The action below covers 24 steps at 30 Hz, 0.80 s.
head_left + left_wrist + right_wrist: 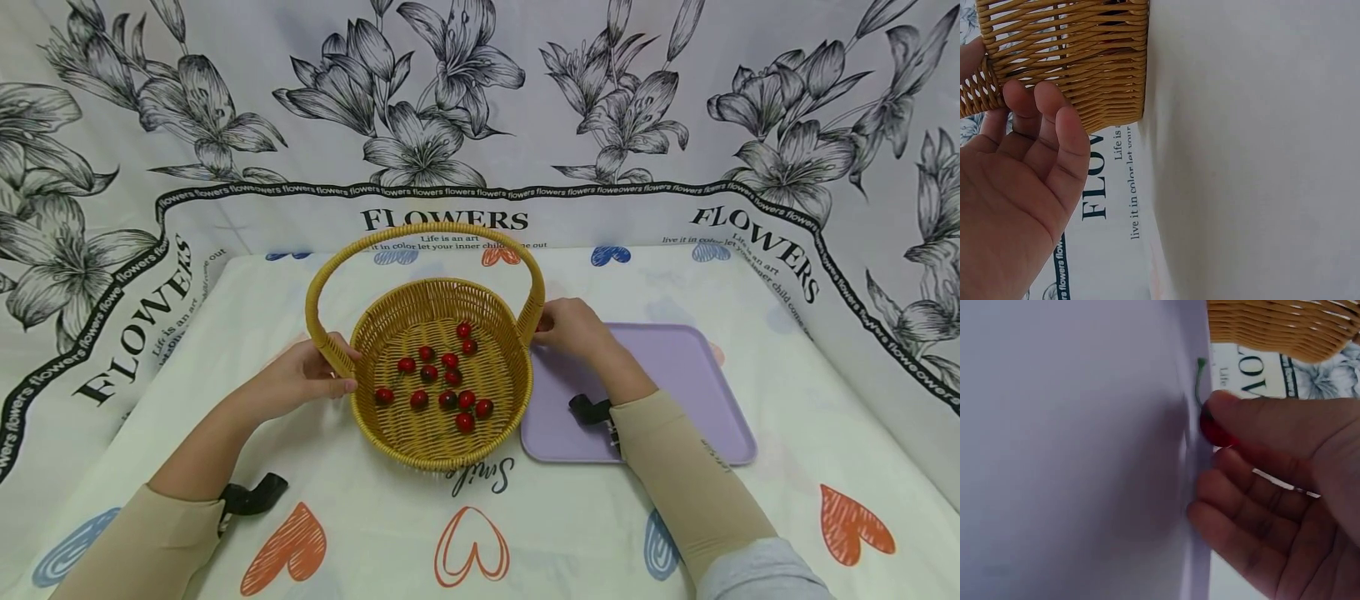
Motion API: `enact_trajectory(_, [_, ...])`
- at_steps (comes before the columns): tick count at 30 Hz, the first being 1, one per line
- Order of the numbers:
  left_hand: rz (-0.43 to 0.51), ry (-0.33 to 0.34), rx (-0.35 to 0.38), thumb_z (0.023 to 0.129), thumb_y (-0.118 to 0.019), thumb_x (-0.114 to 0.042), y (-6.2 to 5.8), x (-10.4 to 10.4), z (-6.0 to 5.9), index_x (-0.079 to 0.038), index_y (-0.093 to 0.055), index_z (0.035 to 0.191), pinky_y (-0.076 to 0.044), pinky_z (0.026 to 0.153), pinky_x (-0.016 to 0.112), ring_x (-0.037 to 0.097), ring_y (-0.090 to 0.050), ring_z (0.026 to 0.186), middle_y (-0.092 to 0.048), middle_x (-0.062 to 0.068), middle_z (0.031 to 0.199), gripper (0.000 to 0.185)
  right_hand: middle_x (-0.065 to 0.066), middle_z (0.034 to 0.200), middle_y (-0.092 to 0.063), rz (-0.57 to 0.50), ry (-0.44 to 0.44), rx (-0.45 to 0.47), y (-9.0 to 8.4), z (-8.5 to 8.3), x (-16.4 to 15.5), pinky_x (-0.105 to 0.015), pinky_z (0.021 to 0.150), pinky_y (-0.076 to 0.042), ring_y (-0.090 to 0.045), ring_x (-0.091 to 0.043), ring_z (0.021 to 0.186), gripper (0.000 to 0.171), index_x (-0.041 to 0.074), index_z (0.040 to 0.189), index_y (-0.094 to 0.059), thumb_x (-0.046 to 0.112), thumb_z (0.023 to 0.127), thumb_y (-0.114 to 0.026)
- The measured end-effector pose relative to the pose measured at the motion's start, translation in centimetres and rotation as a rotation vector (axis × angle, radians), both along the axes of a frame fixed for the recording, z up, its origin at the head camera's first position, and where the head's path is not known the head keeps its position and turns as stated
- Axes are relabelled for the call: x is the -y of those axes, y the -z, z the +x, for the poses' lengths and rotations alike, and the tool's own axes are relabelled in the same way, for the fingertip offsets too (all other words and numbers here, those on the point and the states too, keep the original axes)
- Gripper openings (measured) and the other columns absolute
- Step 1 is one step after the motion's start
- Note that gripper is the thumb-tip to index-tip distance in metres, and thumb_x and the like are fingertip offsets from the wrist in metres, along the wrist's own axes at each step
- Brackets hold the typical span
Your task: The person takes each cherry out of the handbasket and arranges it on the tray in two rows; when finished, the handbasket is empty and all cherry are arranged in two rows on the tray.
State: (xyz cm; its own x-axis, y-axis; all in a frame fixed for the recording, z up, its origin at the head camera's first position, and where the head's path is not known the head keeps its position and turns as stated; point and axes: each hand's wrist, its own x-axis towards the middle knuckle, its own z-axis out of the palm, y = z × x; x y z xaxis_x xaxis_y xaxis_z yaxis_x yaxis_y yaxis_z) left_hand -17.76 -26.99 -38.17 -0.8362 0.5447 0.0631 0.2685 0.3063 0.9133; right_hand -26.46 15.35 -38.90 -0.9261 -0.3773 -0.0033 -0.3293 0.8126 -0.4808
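A yellow-brown wicker basket (442, 302) with a tall hooped handle stands in the middle of the table. Several red cherries (467, 400), some dark-sided, lie spread over its woven bottom. My left hand (300, 379) grips the basket's left side at the foot of the handle, fingertips against the outer weave (1107, 69) in the left wrist view. Just right of the basket, my right hand (577, 333) pinches one red cherry (1213, 430) with a green stem between thumb and forefinger. That cherry is over the near-basket edge of a lilac tray (675, 392).
The tray lies flat right of the basket, partly hidden under my right forearm. A white cloth (360, 533) with hearts and lettering covers the table. Behind it hangs a flower-printed curtain (525, 158). Black wrist-camera mounts (258, 493) stick out from both wrists.
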Motion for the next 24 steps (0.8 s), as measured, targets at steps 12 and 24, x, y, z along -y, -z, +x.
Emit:
enact_trajectory(12, [0.003,0.007,-0.008,0.093,-0.072,0.002,0.0,0.0,0.0,0.007,-0.057,0.118,-0.055,0.066,0.031,0.019,-0.063,0.074,-0.063,0.014,0.099,0.029,-0.004,0.088,-0.073,0.023,0.014,-0.082,1.3,-0.3,0.4,-0.039,0.082,-0.052,-0.065,-0.021,0.085,0.021,0.008,0.100,-0.076,0.024,0.089,-0.083])
enact_trajectory(24, [0.011,0.018,-0.015,0.093,-0.072,0.003,0.1,0.0,-0.1,0.006,-0.056,0.118,-0.055,0.065,0.030,0.019,-0.062,0.074,-0.063,0.014,0.099,0.030,-0.005,0.089,-0.072,0.013,0.007,-0.044,0.0,0.1,0.1,-0.040,0.082,-0.051,-0.065,-0.022,0.085,0.023,0.008,0.104,-0.074,0.025,0.090,-0.082])
